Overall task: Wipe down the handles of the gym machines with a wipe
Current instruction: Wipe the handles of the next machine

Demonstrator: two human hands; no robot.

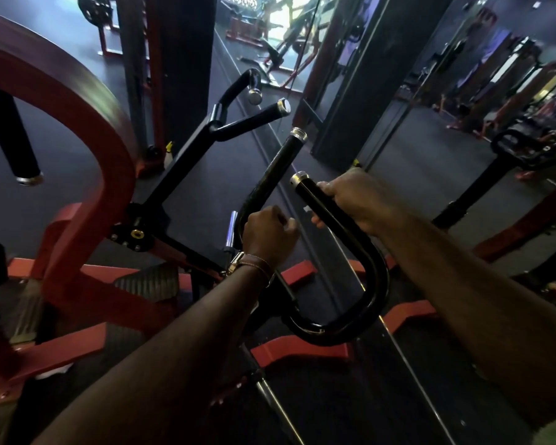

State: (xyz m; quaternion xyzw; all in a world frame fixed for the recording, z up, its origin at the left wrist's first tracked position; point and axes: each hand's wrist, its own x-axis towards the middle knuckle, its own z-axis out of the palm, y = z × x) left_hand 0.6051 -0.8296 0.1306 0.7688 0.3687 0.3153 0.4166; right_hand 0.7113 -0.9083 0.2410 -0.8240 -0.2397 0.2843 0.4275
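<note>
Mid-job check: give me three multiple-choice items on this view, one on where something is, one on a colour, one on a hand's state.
1. Where is the right hand?
A. on the floor
B. on the U-bar, below its silver cap
C. on the red frame

2. What colour is the curved frame at left?
A. red
B. yellow
C. white

3. What is the left hand doing?
A. lying flat and open
B. hanging at the side
C. curled by the bar's left arm

Answers: 1 B, fingers wrap the bar under the cap. 2 A, the arch is plainly red. 3 C, the fist is closed; what it holds is hidden.
</note>
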